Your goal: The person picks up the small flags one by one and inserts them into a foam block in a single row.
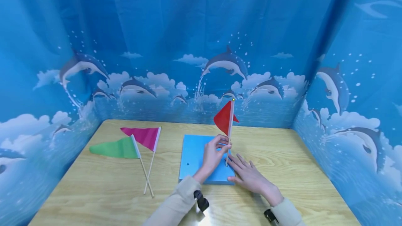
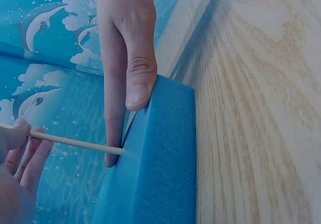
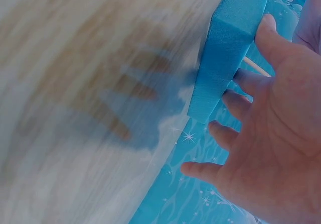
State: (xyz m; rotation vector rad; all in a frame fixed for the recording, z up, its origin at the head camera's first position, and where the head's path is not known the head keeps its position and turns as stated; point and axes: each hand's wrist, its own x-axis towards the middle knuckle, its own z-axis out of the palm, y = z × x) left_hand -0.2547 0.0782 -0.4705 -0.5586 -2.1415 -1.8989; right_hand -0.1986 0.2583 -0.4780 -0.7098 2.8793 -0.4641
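Observation:
My left hand (image 1: 213,154) pinches the thin wooden stick of a small red pennant flag (image 1: 224,118), which stands nearly upright. The stick's lower end (image 2: 108,148) meets the top of a flat blue foam block (image 1: 194,149) near its right side. Fingers straight and spread, my right hand (image 1: 251,179) lies at the block's right edge. In the left wrist view its thumb presses the block's upper edge close to the stick. From the right wrist view, the foam block (image 3: 228,48) shows its side, with the right fingers (image 3: 233,103) along it.
Left of the block, a green pennant flag (image 1: 119,148) and a magenta pennant flag (image 1: 146,137) lie with their sticks crossed. A small dark hole (image 1: 188,164) marks the block's left part. Dolphin-printed blue curtains (image 1: 176,27) surround the wooden table (image 1: 94,191).

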